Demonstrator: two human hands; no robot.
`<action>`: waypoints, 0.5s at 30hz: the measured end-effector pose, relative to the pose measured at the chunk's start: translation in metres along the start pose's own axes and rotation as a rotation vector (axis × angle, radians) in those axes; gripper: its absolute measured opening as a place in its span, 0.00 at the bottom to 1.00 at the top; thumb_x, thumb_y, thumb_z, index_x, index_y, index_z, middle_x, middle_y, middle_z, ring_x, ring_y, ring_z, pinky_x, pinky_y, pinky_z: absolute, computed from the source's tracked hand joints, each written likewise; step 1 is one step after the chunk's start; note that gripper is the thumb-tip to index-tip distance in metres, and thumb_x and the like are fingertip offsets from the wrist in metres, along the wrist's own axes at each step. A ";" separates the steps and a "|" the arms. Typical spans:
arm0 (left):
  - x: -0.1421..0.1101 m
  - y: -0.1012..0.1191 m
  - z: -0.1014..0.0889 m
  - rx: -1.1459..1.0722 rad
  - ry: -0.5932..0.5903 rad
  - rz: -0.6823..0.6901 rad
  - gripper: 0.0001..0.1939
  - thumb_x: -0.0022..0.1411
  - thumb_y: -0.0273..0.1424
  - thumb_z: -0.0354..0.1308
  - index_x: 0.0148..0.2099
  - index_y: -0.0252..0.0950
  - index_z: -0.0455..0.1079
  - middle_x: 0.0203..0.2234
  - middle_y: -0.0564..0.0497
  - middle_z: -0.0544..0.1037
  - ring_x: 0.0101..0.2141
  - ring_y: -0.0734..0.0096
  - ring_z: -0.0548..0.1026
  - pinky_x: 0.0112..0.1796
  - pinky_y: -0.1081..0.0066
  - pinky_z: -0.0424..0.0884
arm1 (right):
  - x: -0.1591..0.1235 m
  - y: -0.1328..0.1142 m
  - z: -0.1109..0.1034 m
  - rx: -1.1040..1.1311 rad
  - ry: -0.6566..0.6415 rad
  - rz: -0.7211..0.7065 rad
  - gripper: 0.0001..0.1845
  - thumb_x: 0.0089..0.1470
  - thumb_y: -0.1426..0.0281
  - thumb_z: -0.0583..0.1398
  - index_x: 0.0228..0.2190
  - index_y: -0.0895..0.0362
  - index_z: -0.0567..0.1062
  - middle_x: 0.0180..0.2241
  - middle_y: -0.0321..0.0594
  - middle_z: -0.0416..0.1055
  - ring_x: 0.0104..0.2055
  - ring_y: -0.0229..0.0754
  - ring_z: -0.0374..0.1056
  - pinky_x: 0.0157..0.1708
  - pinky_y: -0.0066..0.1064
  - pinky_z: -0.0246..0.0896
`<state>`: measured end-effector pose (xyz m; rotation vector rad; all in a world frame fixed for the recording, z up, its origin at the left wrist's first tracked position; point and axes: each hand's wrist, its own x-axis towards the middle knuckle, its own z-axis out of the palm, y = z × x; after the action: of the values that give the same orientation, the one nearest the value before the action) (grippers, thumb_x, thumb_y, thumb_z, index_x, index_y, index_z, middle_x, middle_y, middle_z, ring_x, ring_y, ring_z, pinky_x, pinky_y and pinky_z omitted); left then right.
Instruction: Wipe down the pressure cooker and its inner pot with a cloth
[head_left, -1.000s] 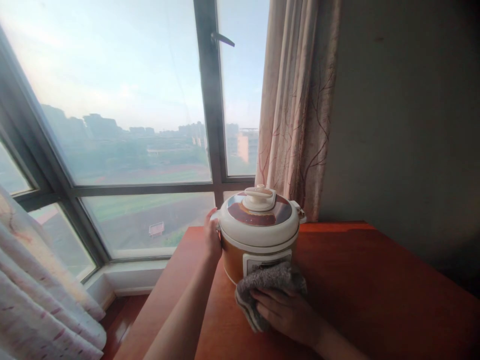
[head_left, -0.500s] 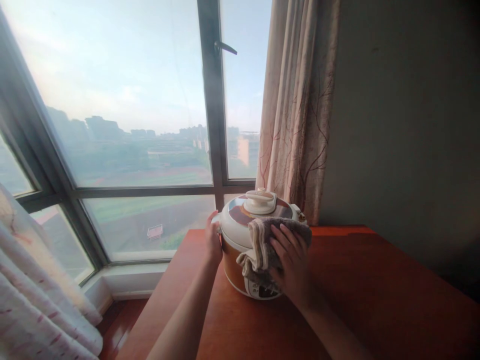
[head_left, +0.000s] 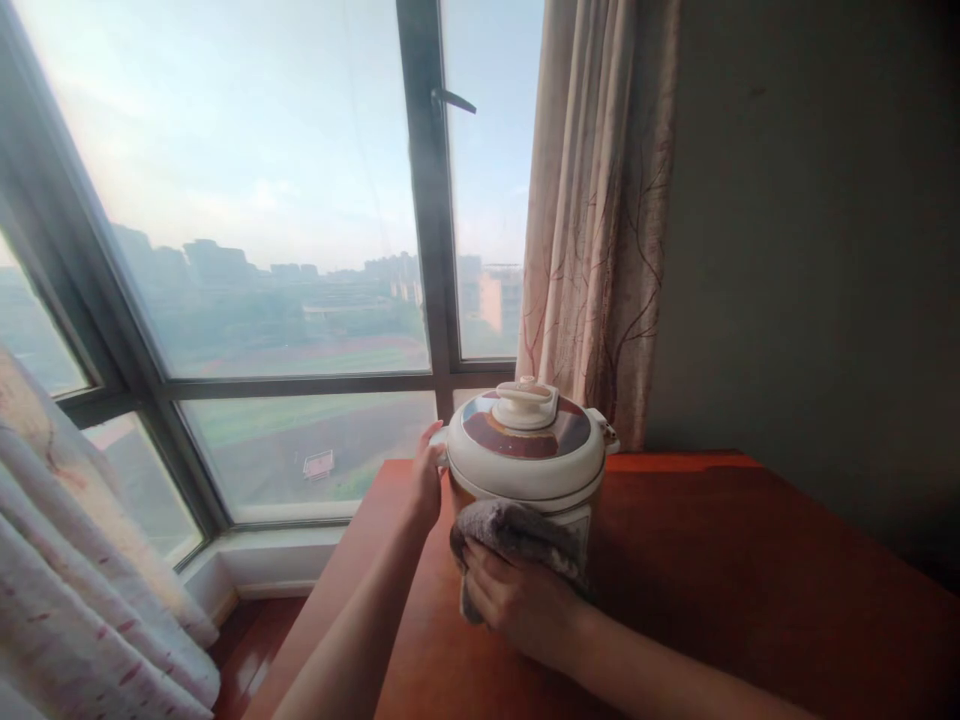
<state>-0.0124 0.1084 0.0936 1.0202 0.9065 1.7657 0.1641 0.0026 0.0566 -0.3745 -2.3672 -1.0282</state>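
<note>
A cream and brown electric cooker [head_left: 526,450] with a knobbed lid stands on a reddish wooden table [head_left: 712,560] near the window. My left hand [head_left: 426,482] rests against the cooker's left side by its side handle, fingers curved on it. My right hand [head_left: 517,600] presses a grey cloth [head_left: 514,528] against the lower front of the cooker, fingers closed on the cloth. The cloth hides most of the front panel.
A large window [head_left: 285,250] with a dark frame fills the left and centre. A patterned curtain [head_left: 596,220] hangs right behind the cooker, another curtain [head_left: 82,590] at the lower left. A grey wall [head_left: 810,250] borders the table's right side.
My right hand swept the cloth from the cooker's lower front up over the lid's right edge, then back down to the lower front left. The left hand stayed on the cooker's side.
</note>
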 end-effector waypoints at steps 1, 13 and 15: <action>-0.001 0.000 0.001 -0.012 0.005 -0.009 0.29 0.51 0.40 0.59 0.56 0.40 0.68 0.29 0.55 0.73 0.27 0.69 0.70 0.30 0.71 0.65 | -0.010 -0.010 0.006 0.004 -0.005 -0.019 0.14 0.62 0.72 0.57 0.43 0.66 0.80 0.48 0.46 0.79 0.57 0.47 0.68 0.58 0.36 0.60; -0.001 -0.006 0.009 -0.013 0.076 0.028 0.30 0.52 0.43 0.59 0.56 0.40 0.66 0.30 0.54 0.73 0.28 0.69 0.69 0.31 0.69 0.64 | -0.072 0.006 -0.018 0.063 -0.019 -0.032 0.15 0.67 0.69 0.53 0.47 0.48 0.78 0.61 0.27 0.68 0.64 0.33 0.61 0.53 0.24 0.65; 0.000 -0.007 0.009 -0.026 0.088 0.031 0.30 0.52 0.43 0.59 0.57 0.40 0.66 0.31 0.54 0.72 0.28 0.69 0.69 0.30 0.70 0.64 | -0.075 0.021 -0.028 0.056 -0.013 -0.032 0.17 0.68 0.71 0.52 0.49 0.48 0.77 0.63 0.26 0.66 0.64 0.33 0.60 0.56 0.26 0.62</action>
<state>-0.0014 0.1121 0.0907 0.9506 0.9242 1.8564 0.2455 -0.0067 0.0424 -0.3250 -2.4151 -0.9747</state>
